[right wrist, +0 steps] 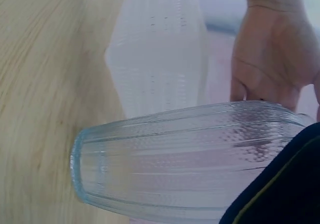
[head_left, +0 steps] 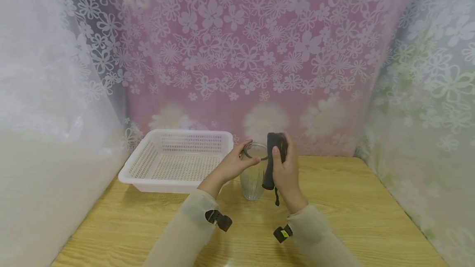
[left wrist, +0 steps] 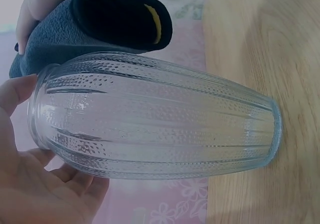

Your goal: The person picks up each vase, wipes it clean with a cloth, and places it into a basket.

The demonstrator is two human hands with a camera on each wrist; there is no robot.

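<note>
A clear ribbed glass vase (head_left: 251,184) stands upright in front of me; whether its base touches the table I cannot tell. My left hand (head_left: 231,164) holds it near the mouth, thumb at the rim and fingers round the far side, as the left wrist view shows. In my right hand (head_left: 287,176) is a dark, fuzzy cloth (left wrist: 55,34), folded or rolled, with a yellow strip inside its fold and a short cord hanging below. The cloth is close against the vase's right side, near the neck. In the right wrist view, the cloth (right wrist: 290,189) covers part of the vase's upper end.
A white perforated plastic basket (head_left: 128,178) sits to the left on the wooden table (head_left: 345,217), close to the left hand. Behind the table hangs a pink flowered curtain (head_left: 222,52), with pale sheets on both sides.
</note>
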